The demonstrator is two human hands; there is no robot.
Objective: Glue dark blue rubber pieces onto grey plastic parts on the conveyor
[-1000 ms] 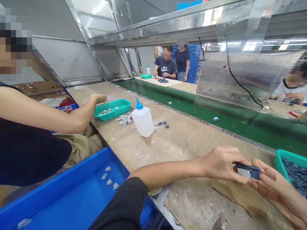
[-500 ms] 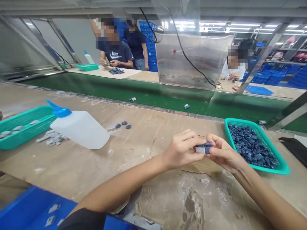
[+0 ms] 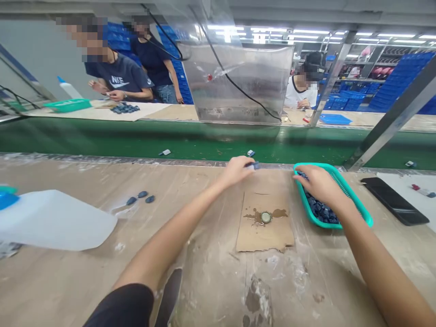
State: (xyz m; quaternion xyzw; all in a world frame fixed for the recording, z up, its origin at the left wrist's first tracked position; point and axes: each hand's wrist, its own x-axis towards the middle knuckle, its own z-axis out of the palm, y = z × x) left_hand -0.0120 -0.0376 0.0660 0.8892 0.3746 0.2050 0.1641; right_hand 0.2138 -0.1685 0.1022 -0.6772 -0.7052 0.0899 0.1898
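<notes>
My left hand [image 3: 236, 171] is stretched forward near the conveyor edge, closed on a small dark-blue and white plastic piece [image 3: 254, 166] that sticks out past its fingertips. Over the left side of a green basket [image 3: 354, 202] is my right hand [image 3: 318, 181], thumb and fingers slightly apart and the fingertips partly hidden. Dark-blue plastic parts [image 3: 318, 209] fill that basket. Between my arms lies a piece of cardboard [image 3: 265, 238] with a bottle cap [image 3: 266, 217] in a wet brown stain.
A white squeeze bottle [image 3: 64, 222] lies at left, with three dark-blue parts [image 3: 142, 194] beyond it. Ahead runs a green conveyor belt [image 3: 204, 145] carrying a few assembled pieces. At right is a black phone-like slab [image 3: 393, 200]. Several people work across the belt.
My hands have parted. The left carried the blue and white piece forward toward the belt; the right moved over the basket. The view has turned right, uncovering the bottle cap.
</notes>
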